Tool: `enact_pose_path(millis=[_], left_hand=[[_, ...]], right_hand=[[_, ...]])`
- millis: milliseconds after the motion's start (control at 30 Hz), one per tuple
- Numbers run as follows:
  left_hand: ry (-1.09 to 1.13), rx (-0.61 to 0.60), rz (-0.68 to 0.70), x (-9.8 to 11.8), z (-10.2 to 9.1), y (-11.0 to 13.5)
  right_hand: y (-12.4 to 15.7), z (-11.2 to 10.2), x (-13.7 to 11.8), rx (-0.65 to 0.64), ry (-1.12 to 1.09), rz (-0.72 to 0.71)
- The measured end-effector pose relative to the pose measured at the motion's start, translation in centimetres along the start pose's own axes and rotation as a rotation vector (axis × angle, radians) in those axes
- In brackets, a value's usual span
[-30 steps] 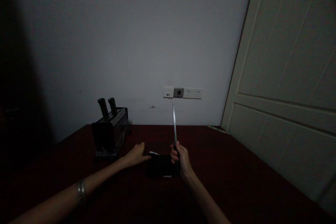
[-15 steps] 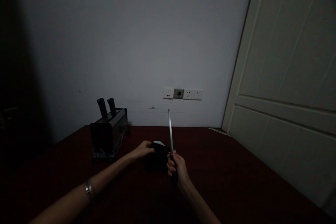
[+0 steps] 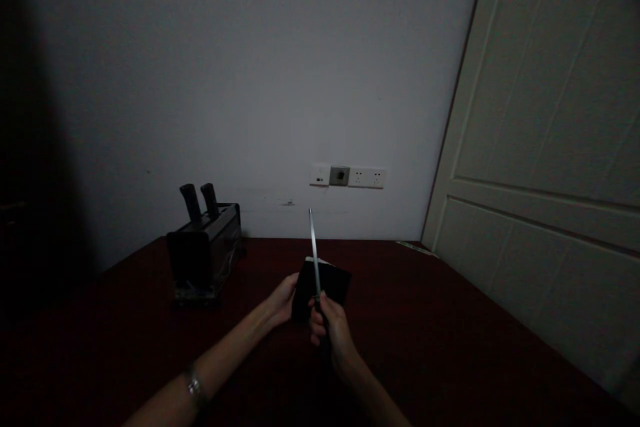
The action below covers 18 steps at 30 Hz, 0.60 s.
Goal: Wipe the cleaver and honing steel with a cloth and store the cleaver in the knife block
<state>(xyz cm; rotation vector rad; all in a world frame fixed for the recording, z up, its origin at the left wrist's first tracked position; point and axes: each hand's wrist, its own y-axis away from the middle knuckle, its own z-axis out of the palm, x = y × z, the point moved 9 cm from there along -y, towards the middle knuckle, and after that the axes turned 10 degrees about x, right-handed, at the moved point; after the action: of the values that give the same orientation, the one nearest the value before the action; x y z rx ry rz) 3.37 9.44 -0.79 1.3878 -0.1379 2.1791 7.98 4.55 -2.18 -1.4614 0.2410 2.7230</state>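
My right hand (image 3: 327,327) is closed round the dark handle of a long thin steel rod (image 3: 313,247), which points up and slightly away from me. My left hand (image 3: 283,299) grips the left edge of a flat black object (image 3: 330,282) with a pale top edge, held upright off the dark red table (image 3: 450,320) just behind the rod. A bracelet sits on my left wrist. The room is dim, and I cannot make out what the black object is.
A black knife block (image 3: 205,253) with two dark handles sticking out stands at the table's back left. Wall sockets (image 3: 347,177) are on the white wall behind. A pale door (image 3: 545,147) closes off the right side.
My left hand has picked the black object up off the table and stood it upright. My right hand has brought the rod left and nearer, in front of that object.
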Motion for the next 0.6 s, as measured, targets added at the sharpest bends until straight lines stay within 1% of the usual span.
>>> enact_pose_path(millis=[67,167,200,233,333,433,500,600], left_hand=[[0.007,-0.042,0.005,0.0,0.5,0.6],[-0.004,-0.171,0.028,0.2,1.9,1.7],[-0.018,-0.195,0.032,0.2,2.2,1.8],[-0.038,-0.194,0.038,0.2,2.3,1.8],[-0.106,-0.112,0.058,0.1,1.4,1.1],[-0.134,-0.044,0.111,0.5,0.7,0.6],[-0.137,0.003,0.147,0.9,0.5,0.7],[-0.149,0.066,0.189,1.2,0.5,0.9]], right_hand=[[0.0,-0.1,0.1,0.027,-0.002,0.007],[0.0,-0.6,-0.1,0.1,-0.005,-0.003],[0.0,-0.7,0.0,0.116,-0.005,0.001],[0.0,-0.7,0.0,0.121,-0.004,0.006],[0.3,-0.5,0.4,0.102,0.007,0.038],[0.5,-0.2,0.7,0.063,0.008,0.053],[0.6,0.0,0.9,0.046,-0.006,0.061],[0.5,-0.2,1.1,0.07,-0.017,0.062]])
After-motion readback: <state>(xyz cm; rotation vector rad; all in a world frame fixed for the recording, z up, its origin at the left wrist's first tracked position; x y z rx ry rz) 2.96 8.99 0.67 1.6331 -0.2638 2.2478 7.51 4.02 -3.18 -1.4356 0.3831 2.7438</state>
